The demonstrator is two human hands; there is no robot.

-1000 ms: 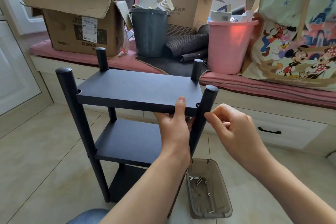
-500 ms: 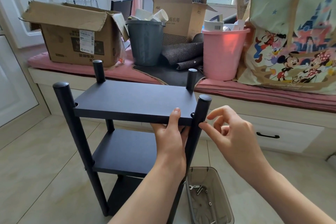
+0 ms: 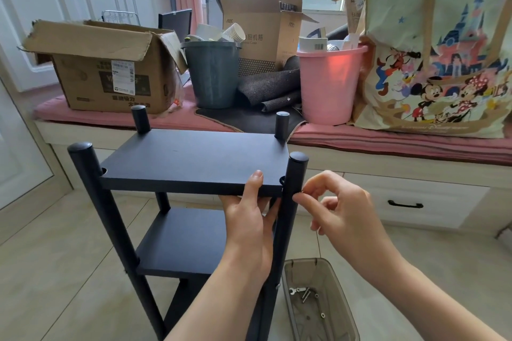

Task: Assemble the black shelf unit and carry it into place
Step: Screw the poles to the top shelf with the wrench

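Your left hand [image 3: 247,225] grips the front edge of the top board [image 3: 194,159] of the black shelf unit [image 3: 171,232], thumb on top and fingers curled beneath. Your right hand [image 3: 339,214] pinches thumb and forefinger together against the front right post [image 3: 288,216], just below the board; whether a small part sits between them is too small to tell. The shelf unit stands upright on the tiled floor [image 3: 55,271], with a clear tray [image 3: 318,299] of screws [image 3: 306,293] beside its right foot.
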